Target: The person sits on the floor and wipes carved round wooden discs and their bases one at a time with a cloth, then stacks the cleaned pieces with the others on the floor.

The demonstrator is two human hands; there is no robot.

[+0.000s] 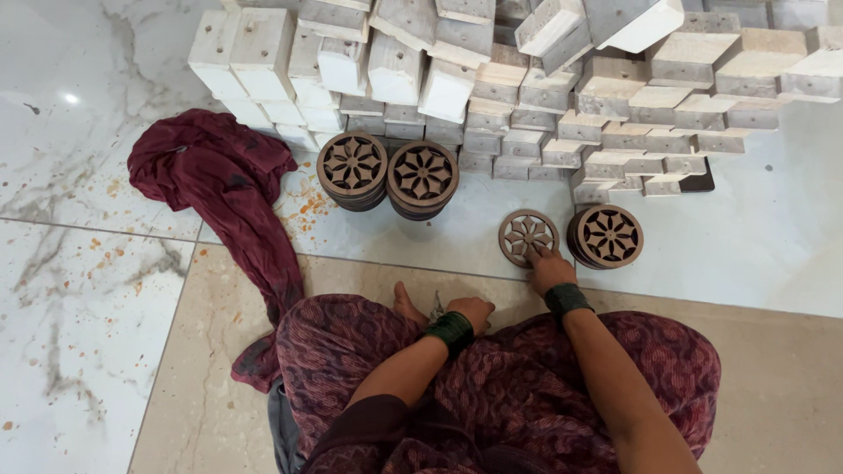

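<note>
The person sat on the marble floor (pixel 79 290) with knees drawn up under a patterned maroon skirt (pixel 492 386). The right hand (pixel 549 270) reached forward, its fingertips (pixel 533 253) pressed on the near rim of a single carved wooden disc (pixel 528 235) that lay flat on the floor; the fingers were together on it, not wrapped around it. Just right of that disc, almost touching, stood a short stack of like discs (pixel 608 236). The left hand (pixel 472 312) was curled loosely near the lap beside a bare foot (pixel 406 303); whether it held anything could not be told. Two more disc stacks (pixel 388 172) stood side by side farther out, close against a heap of pale wooden blocks (pixel 492 79) that closed off the far edge. A dark red cloth (pixel 224 189) trailed along the left. Bare floor lay between the single disc and the two far stacks, and to the right of the short stack.
</note>
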